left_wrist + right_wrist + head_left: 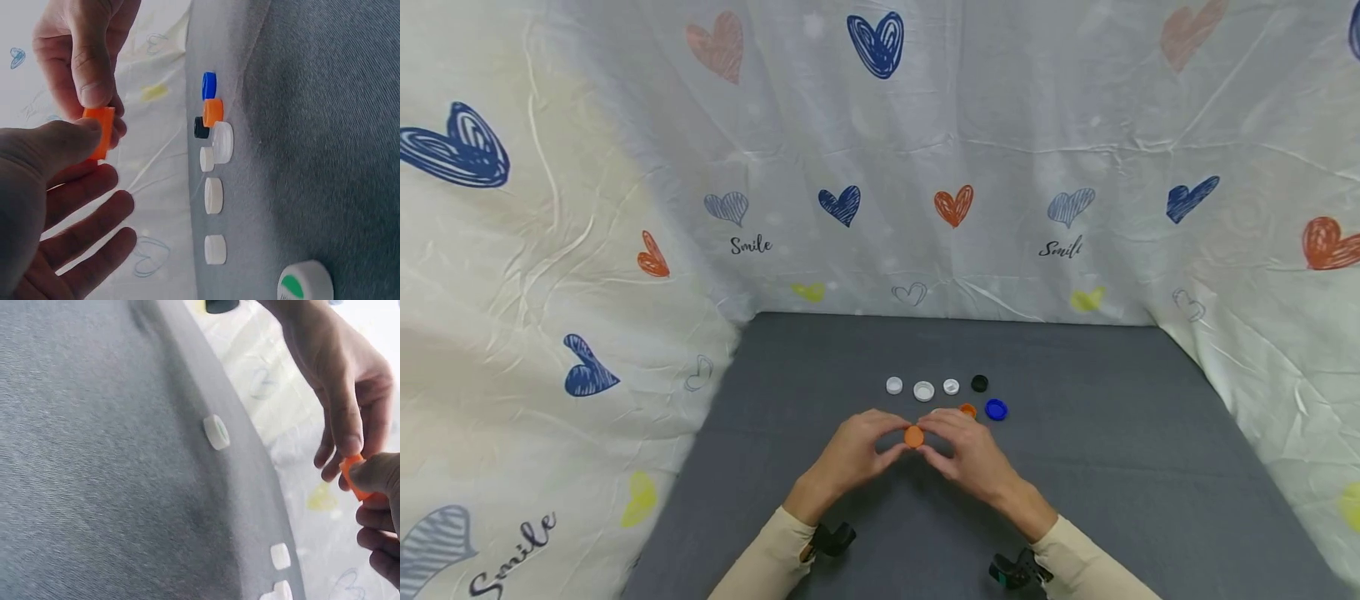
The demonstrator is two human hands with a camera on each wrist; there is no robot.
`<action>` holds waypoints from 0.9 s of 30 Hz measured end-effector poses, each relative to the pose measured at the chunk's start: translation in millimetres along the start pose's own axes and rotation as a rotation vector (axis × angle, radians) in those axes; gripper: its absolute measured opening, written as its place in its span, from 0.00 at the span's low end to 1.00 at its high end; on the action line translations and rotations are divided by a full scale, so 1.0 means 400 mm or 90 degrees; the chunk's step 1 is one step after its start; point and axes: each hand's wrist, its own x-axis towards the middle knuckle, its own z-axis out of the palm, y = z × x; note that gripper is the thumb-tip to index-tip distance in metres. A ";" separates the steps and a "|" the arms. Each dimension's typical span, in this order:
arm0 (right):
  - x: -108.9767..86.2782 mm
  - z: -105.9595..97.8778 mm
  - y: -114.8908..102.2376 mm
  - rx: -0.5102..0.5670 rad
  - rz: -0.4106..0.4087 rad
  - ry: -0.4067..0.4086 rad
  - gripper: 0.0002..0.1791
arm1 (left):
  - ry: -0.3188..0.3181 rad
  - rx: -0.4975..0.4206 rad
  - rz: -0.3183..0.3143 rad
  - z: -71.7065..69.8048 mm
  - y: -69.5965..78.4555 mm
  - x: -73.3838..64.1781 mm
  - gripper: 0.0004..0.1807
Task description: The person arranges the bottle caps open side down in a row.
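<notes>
Pinching an orange round plastic-looking cap (913, 437) between them: left hand (859, 450) and right hand (964, 450). Cap held above a grey cloth-covered desk (1120, 383), midway between its left and right edges. Left thumb and fingertips on one side, remaining left fingers spread; right thumb and fingertips on the opposite side.

Row toward the desk's far edge, left to right: small white round cap (893, 386); larger white round cap (923, 391); second small white round cap (951, 387); black round cap (980, 383).

Nearer the hands: second orange round cap (967, 411), partly covered by the right hand; blue round cap (996, 409), just right of it; translucent whitish round cap (222, 142); white cap with green mark (306, 282), set apart from the others.

Beyond the far edge: white curtain with printed hearts (1022, 100).
</notes>
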 end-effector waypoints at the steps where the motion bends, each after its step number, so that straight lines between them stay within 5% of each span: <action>1: -0.002 0.003 -0.003 -0.002 0.002 -0.002 0.19 | -0.015 0.014 0.004 -0.002 0.001 -0.001 0.16; 6: -0.016 0.026 -0.020 -0.010 0.023 -0.021 0.15 | -0.100 0.086 0.010 -0.003 0.002 -0.008 0.13; 12: -0.035 0.061 -0.039 -0.023 0.046 -0.046 0.13 | -0.159 0.099 0.001 0.007 -0.004 -0.032 0.12; 20: -0.058 0.115 -0.053 -0.033 0.040 -0.098 0.11 | -0.200 0.118 0.021 0.023 -0.014 -0.081 0.08; 27: -0.073 0.147 -0.063 -0.025 0.052 -0.129 0.09 | -0.197 0.132 0.042 0.044 -0.025 -0.123 0.08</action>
